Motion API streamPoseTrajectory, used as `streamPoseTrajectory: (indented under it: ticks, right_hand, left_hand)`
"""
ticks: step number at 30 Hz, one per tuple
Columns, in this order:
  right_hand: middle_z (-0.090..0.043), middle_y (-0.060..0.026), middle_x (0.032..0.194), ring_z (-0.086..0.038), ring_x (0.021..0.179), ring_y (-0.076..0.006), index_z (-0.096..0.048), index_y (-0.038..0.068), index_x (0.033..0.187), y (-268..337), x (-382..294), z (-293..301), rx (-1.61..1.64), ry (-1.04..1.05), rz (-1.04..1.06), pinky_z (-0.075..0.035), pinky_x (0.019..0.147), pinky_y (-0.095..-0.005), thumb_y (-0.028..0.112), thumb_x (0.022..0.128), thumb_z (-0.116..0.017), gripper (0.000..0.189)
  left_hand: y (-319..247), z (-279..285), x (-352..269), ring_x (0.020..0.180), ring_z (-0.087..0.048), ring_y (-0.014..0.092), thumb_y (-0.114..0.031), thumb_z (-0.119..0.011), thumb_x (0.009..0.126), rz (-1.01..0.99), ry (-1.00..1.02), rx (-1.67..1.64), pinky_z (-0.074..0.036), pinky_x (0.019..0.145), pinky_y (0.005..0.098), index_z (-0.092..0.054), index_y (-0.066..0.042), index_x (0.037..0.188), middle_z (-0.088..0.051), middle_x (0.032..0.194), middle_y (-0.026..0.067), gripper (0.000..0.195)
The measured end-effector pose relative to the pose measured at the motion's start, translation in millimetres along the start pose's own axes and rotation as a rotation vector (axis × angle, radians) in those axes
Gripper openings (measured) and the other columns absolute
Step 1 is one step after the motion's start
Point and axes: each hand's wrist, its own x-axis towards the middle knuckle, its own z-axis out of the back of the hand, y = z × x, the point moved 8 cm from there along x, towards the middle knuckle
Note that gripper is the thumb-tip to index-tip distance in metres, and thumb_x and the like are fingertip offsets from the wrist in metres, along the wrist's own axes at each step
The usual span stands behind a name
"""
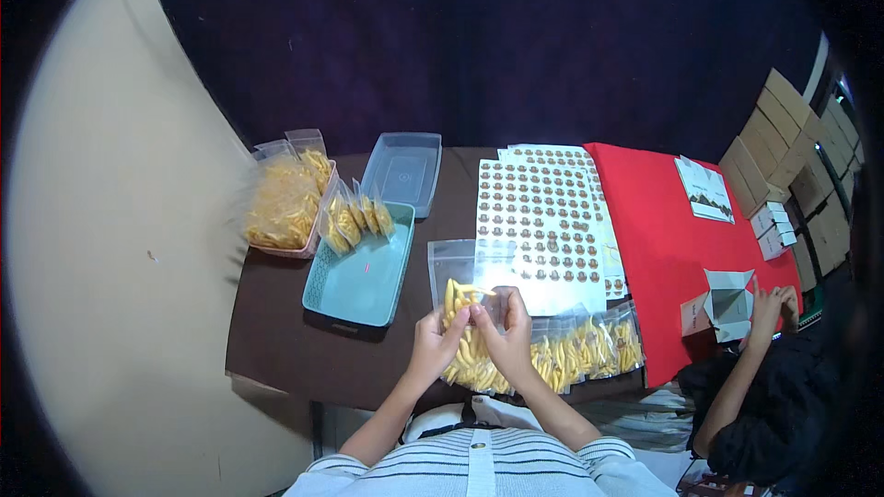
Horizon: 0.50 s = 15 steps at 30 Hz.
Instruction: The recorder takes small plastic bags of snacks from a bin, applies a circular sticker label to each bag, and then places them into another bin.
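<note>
Between my two hands is a clear zip-top plastic bag (454,283) with yellow, stick-shaped pieces in its lower part. My left hand (429,346) grips it at the left side, and my right hand (510,335) at the right. Both thumbs meet on the front of the bag, covering what lies under them. The bag's upper end is flat and see-through, and overlaps the corner of a white sheet of round brown stickers (535,221). Below and right of my hands lies a row of similar filled bags (587,348), overlapping along the table's near edge.
A teal plastic basket (356,290) holds several filled bags at its far end. Left of it, a pink basket (309,252) is heaped with more. Behind lies a translucent tray (404,176). Right, on red cloth (663,241), a co-worker's hands (766,310) are by an open box (730,307).
</note>
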Motion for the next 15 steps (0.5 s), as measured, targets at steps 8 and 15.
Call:
streamPoseTrajectory:
  ticks: [8, 15]
  right_hand:
    - [-0.049, 0.0024, 0.059, -0.039, 0.054, -0.0023, -0.054, 0.000, 0.077, -19.6, 2.3, 15.4, 0.046, -0.014, -0.056, -0.032, 0.047, -0.0193, 0.012, 0.076, -0.065, 0.016]
    - [-0.048, 0.0016, 0.057, -0.039, 0.052, -0.0033, -0.054, 0.000, 0.079, -12.9, 3.0, 27.5, -0.056, -0.085, -0.017, -0.032, 0.046, -0.0201, 0.013, 0.078, -0.063, 0.016]
  left_hand:
    - [14.5, -8.2, -3.4, 0.066, -0.054, 0.005, -0.023, -0.050, 0.089, 0.089, 0.093, 0.108, -0.046, 0.057, 0.0227, -0.057, 0.004, 0.098, -0.061, 0.074, 0.0037, 0.029]
    - [25.9, -26.8, -6.8, 0.076, -0.054, 0.005, -0.024, -0.045, 0.091, 0.259, 0.235, -0.052, -0.046, 0.065, 0.0209, -0.052, 0.002, 0.104, -0.058, 0.087, 0.0023, 0.030]
